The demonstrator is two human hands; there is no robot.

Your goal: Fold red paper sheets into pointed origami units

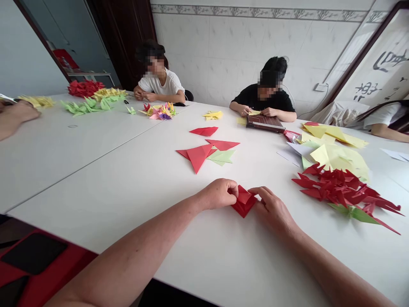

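A small folded piece of red paper (243, 201) lies on the white table (105, 179) in front of me. My left hand (219, 194) pinches its left side with closed fingers. My right hand (273, 207) presses and grips its right side, fingers curled on the fold. Just beyond my hands lie folded red triangles (198, 155) and a pale green folded piece (223, 156). To the right sits a heap of finished red paper cranes (341, 189), with a green one (359, 213) at its near edge.
Yellow sheets (338, 155) lie at the right. Two people sit across the table; one folds over a dark board (264, 122). Coloured crane piles (161, 111) and green, yellow and red heaps (91, 96) sit far left. Another person's hand (17, 113) rests at the left edge.
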